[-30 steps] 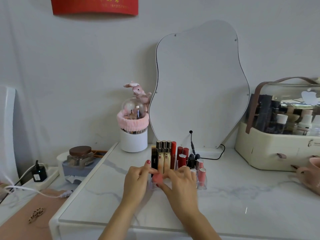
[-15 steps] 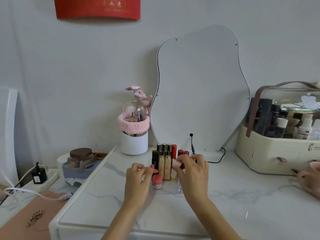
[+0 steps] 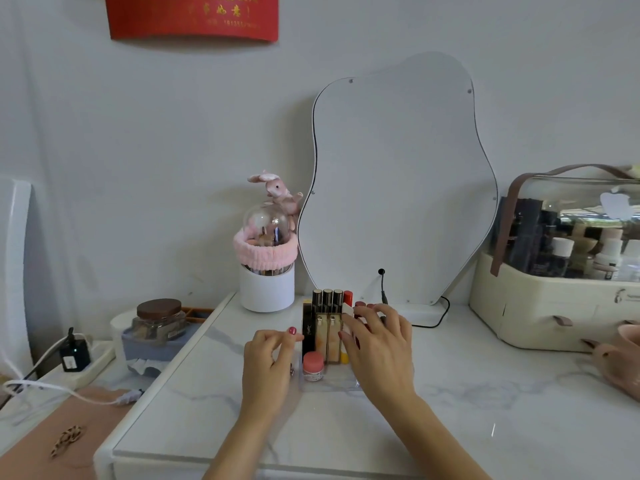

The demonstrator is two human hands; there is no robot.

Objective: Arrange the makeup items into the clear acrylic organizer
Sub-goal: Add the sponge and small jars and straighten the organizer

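Observation:
The clear acrylic organizer (image 3: pixel 330 385) stands on the marble vanity top in the middle of the view. Upright in it are a black tube (image 3: pixel 307 329), three gold lip tubes (image 3: pixel 327 329) and red lipsticks (image 3: pixel 348 296) behind them. A small pink-capped jar (image 3: pixel 313 365) sits in its front left compartment. My left hand (image 3: pixel 268 360) holds the organizer's left wall with curled fingers. My right hand (image 3: pixel 379 348) reaches over the right rows and pinches a white-topped tube (image 3: pixel 347 310); it hides the items under it.
A wavy mirror (image 3: pixel 398 181) leans on the wall behind, its black cable (image 3: pixel 440 315) trailing right. A white brush holder with a pink band (image 3: pixel 266 282) stands back left, a cream cosmetic case (image 3: pixel 554 306) right, a pink cup (image 3: pixel 623 358) at the right edge, a jar (image 3: pixel 159 318) left.
My right hand has left the pink-capped jar in the front compartment and moved back over the right rows, where it now pinches a white-topped tube. My left hand stays at the organizer's left side.

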